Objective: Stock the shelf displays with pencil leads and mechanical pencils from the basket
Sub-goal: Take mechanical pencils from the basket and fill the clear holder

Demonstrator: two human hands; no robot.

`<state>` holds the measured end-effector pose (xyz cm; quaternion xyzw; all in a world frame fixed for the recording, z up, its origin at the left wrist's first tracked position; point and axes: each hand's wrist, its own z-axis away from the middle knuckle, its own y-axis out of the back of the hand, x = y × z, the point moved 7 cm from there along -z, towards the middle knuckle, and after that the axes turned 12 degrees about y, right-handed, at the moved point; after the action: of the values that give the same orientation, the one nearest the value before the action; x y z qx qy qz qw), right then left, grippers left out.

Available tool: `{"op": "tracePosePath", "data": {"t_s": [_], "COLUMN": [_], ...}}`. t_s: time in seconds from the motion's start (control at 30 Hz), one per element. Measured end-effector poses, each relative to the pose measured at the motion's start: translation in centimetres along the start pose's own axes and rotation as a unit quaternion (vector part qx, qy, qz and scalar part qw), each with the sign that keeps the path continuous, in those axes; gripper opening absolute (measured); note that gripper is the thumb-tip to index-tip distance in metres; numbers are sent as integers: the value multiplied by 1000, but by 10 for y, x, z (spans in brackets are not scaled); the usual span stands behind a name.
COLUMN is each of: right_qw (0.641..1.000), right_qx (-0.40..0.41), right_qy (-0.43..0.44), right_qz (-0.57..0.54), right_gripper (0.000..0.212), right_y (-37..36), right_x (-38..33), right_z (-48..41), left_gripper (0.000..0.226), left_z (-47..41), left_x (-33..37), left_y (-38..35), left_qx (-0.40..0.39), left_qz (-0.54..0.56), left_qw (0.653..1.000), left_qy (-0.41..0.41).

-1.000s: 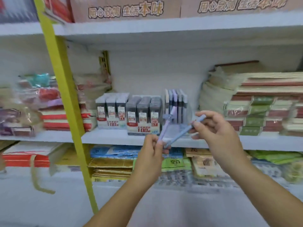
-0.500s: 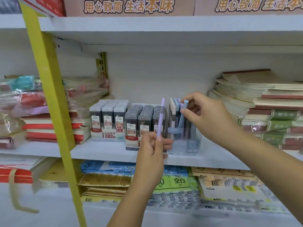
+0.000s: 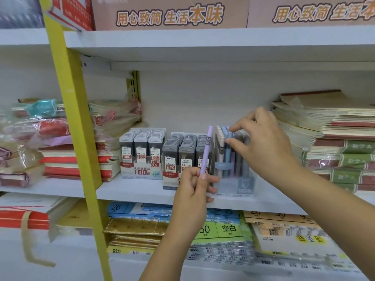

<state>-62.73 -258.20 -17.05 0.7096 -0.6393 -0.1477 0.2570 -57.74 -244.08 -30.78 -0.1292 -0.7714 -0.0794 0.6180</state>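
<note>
Well, lilac pencil (image 3: 206, 153) (HB), blue pencil (image 3: 228, 157).

Left hand (image 3: 192, 191) pinches the purple lead tube (image 3: 207, 151) at its lower end. The tube is near upright, in front of the grey lead cases (image 3: 182, 157). Right hand (image 3: 261, 142): thumb and forefinger pinch the top of a blue lead tube (image 3: 228, 153) standing among pastel tubes in the clear display box (image 3: 237, 185). The box sits on the white shelf (image 3: 132, 189), just right of the cases.

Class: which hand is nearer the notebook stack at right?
Right. The right hand, pinching a blue pencil, is left of the notebook stack; the left hand, holding a purple pencil, is farther left.
</note>
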Motion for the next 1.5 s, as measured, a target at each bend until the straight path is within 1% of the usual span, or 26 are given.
{"op": "tracePosePath", "data": {"t_s": [0.1, 0.17, 0.23, 0.27, 0.3, 0.33, 0.37, 0.4, 0.43, 0.47, 0.53, 0.57, 0.6, 0.63, 0.7, 0.8, 0.9, 0.97, 1.03, 1.13, 1.3, 1.43, 1.5], "right_qw": [999, 999, 1000, 998, 990, 969, 936, 905, 885, 875, 868, 863, 861, 865, 891, 935, 961, 966, 962, 959, 965, 974, 982], "right_qx": [-45, -54, -25, 2, 32, 54, 62, 61, 57, 53, 67, 91, 120, 148, 172, 127, 55, 16, -10, -16, -33, -35, -26], "right_qy": [-3, -4, -7, -12, -26, -51, -81, -109, -126, -137, -148, -147, -141, -127, -86, -45, -34, -39, -42, -48, -65, -73, -63], "right_qz": [7, 4, -13, -54, -132, -236, -336, -407, -445, -460, -470, -474, -474, -463, -412, -328, -268, -257, -268, -279, -250, -210, -177], "right_gripper": [22, 22, 26, 29, 33, 36, 37, 37, 37, 35, 33, 31, 30, 30, 31, 29, 28, 29, 29, 28, 30, 38, 38], "right_y": [-10, -11, -4, 1, 5, 7, 5, 3, 0, -1, 3, 8, 15, 23, 35, 31, 16, 7, 0, -2, -5, -11, -12], "right_x": [-1, -1, -3, -5, -8, -11, -13, -16, -18, -18, -15, -11, -6, -1, 5, 2, 1, 2, 3, 4, 11, 10, 6], "right_z": [2, 4, 8, 11, 16, 21, 26, 28, 29, 29, 28, 27, 26, 26, 24, 22, 23, 26, 30, 28, 20, 24, 28], "left_gripper": [13, 12, 12, 11, 11, 11, 11, 11, 11, 11, 10, 9, 14, 22, 38, 46, 46, 46, 45, 46, 47, 46, 47], "left_z": [1, 2, 3, 3, 3, 3, 3, 3, 3, 3, 3, 4, 5, 8, 10, 8, 7, 6, 5, 5, 5, 4, 3], "left_x": [4, 6, 9, 11, 13, 15, 17, 18, 19, 19, 21, 23, 27, 32, 39, 36, 28, 24, 21, 18, 18, 17, 17], "left_y": [1, 0, -2, -3, -4, -6, -8, -10, -12, -14, -16, -15, -13, -11, -12, -15, -19, -18, -17, -16, -16, -15, -15], "left_qx": [4, 2, -5, -9, -12, -14, -18, -21, -23, -21, -3, 19, 52, 88, 130, 127, 119, 117, 115, 114, 115, 118, 114], "left_qz": [-15, -20, -24, -26, -27, -26, -24, -21, -19, -23, -45, -77, -130, -195, -295, -363, -410, -421, -421, -422, -419, -419, -421], "left_qw": [1000, 1000, 1000, 999, 999, 999, 999, 999, 999, 999, 998, 994, 985, 967, 925, 897, 878, 874, 874, 873, 872, 872, 872], "left_qy": [-12, -15, -19, -23, -27, -31, -33, -34, -33, -33, -49, -70, -102, -141, -202, -219, -218, -213, -215, -217, -223, -223, -222]}}
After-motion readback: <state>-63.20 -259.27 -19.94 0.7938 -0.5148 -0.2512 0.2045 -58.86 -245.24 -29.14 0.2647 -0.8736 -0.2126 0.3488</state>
